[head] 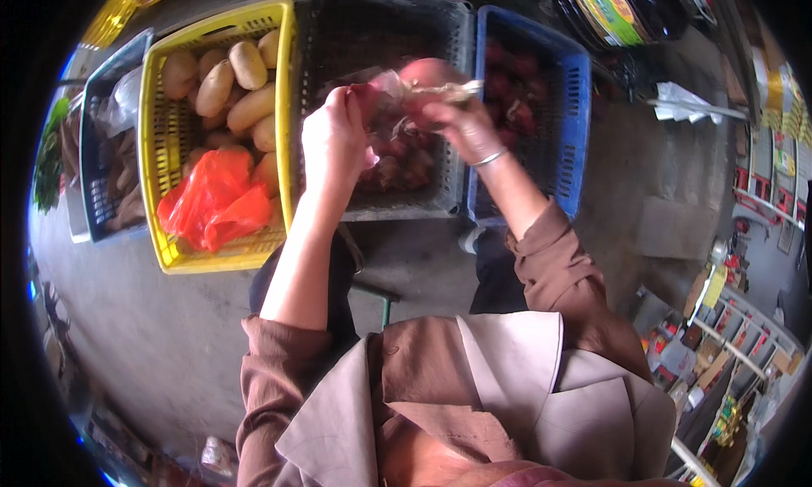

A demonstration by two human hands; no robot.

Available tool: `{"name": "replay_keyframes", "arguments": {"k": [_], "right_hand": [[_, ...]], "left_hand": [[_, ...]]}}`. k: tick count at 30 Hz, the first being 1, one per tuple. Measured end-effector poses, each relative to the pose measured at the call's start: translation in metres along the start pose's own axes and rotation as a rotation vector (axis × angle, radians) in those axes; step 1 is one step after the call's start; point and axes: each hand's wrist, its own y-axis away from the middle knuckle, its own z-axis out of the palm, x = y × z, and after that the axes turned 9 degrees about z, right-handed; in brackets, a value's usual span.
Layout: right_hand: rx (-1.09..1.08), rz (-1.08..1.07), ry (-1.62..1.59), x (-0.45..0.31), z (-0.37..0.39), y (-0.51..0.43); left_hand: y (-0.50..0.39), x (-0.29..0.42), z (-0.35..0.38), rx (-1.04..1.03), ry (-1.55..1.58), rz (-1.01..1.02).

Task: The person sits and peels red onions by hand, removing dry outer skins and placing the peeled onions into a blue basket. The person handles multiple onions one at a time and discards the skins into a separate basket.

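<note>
Above the black plastic crate (pixel 462 138), my right hand (pixel 466 122) holds a reddish-purple onion (pixel 431 74) with dry stem or roots sticking out. My left hand (pixel 336 131) is beside it, its fingertips pinched on a loose piece of purple onion skin (pixel 365 100). Both hands and the onion are slightly blurred. Loose skins and small reddish onions (pixel 403 160) lie in the black crate below. More red onions (pixel 520 116) sit inside the blue plastic crate (pixel 580 119) on the right.
A yellow crate (pixel 290 106) holds potatoes (pixel 216 87) and a red plastic bag (pixel 216 198). Left of it, a dark blue crate (pixel 95 189) holds brownish produce and a clear bag (pixel 124 103). Dark bottles (pixel 609 11) stand at upper right; stocked shelves (pixel 748 334) line the right side.
</note>
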Motion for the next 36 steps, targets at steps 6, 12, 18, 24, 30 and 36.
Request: {"name": "replay_keyframes", "arguments": {"k": [6,12,18,24,30,36], "right_hand": [[0.106,-0.057,-0.493,-0.015,-0.138,-0.038],[0.745,0.111,-0.205,0.018,-0.301,-0.077],[0.939,0.301,0.096,0.026,-0.363,-0.095],[1.316,-0.098,0.931,-0.021,-0.263,-0.072],[0.365,-0.644,1.099,0.026,-0.112,-0.096],[0.313,0.552,1.699,0.139,-0.066,-0.106]], "left_hand": [[0.024,-0.019,0.01,-0.148,-0.154,0.239],[0.032,-0.041,0.041,-0.279,-0.033,0.122],[0.021,-0.038,0.04,-0.121,-0.462,0.193],[0.012,-0.018,0.01,-0.306,-0.48,-0.036],[0.004,-0.035,-0.006,-0.254,-0.48,-0.011],[0.003,-0.035,-0.014,-0.266,-0.502,0.019]]}}
